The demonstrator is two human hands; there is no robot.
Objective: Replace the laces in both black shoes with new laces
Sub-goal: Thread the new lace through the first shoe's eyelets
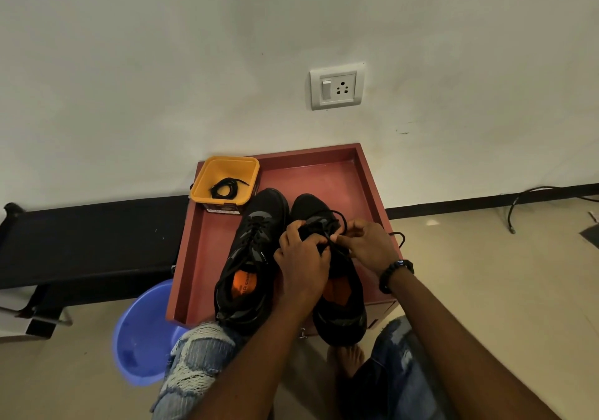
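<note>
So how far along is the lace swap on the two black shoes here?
Nothing looks finished. Both hands, left hand and right hand, work the lace on the right shoe. The left shoe is laced and untouched; whether old or new, unclear. A coiled lace waits in the yellow tub.

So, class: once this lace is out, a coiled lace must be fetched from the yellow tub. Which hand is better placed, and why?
Probably the left hand. The yellow tub with the coiled lace sits at the tray's far left corner, on that hand's side; the right hand would have to cross both shoes.

Head-worn view, steeply down, seemingly close over the hands (334, 254).
</note>
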